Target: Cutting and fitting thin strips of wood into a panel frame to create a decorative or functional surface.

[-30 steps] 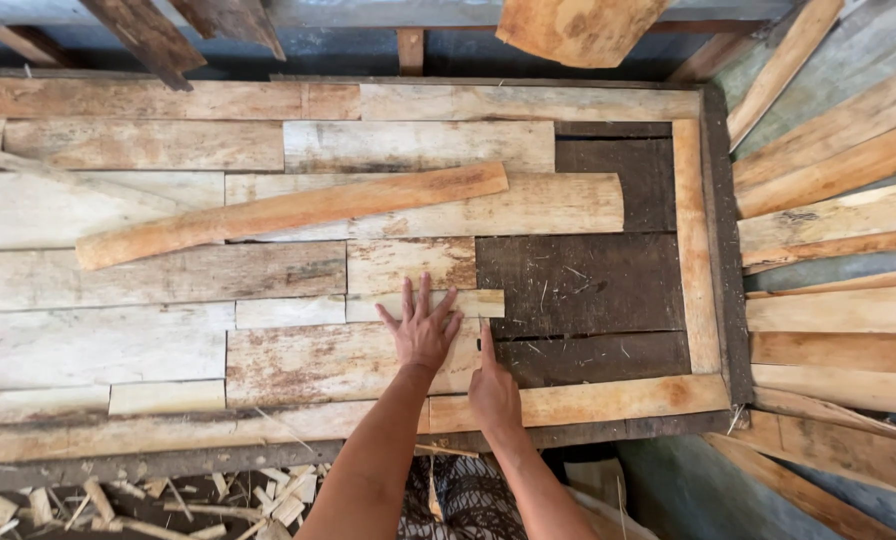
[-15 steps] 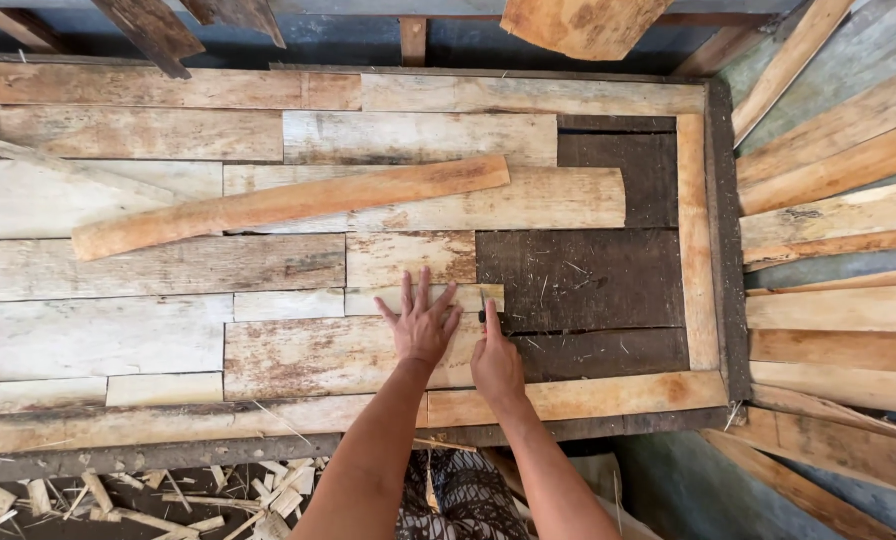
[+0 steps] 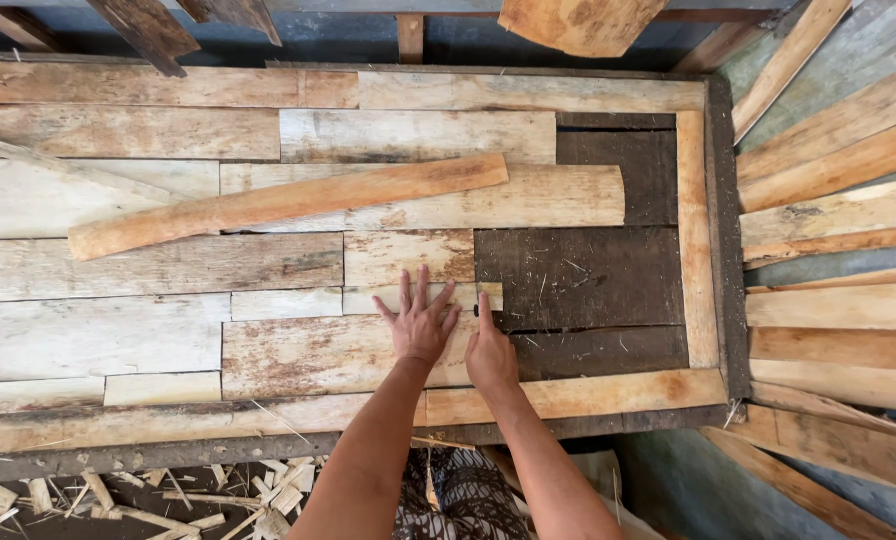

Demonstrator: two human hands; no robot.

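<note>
Wood: pale, weathered boards fill a dark-framed panel (image 3: 713,250) laid flat on the bench, pieced like a patchwork.
Left hand (image 3: 420,325): flat, palm down, fingers (image 3: 405,292) spread wide, on the short plank (image 3: 348,352) in the lower row, fingertips reaching over the thin strip (image 3: 423,297) above it.
Right hand (image 3: 490,352): just beside the left, touching the same plank at its right end; fingers pressed together, the forefinger stretched forward along the plank's end edge.
Short plank: lies under both palms, long axis running left to right across the panel; most of its length stretches away to the left of the hands.
Gap: a dark bare backing (image 3: 578,275) shows right of the hands, an uncovered patch that starts at the right hand's forefinger and runs to the frame's upright slat (image 3: 693,240).
Nearer hand: the right one sits at the gap's edge; the left is a little further in on the wood.
Loose board (image 3: 288,203): reddish, lying tilted across the upper rows, well apart from both hands.
Around: spare planks (image 3: 838,210) stacked to the right, chips and offcuts (image 3: 168,495) on the floor below the bench.
</note>
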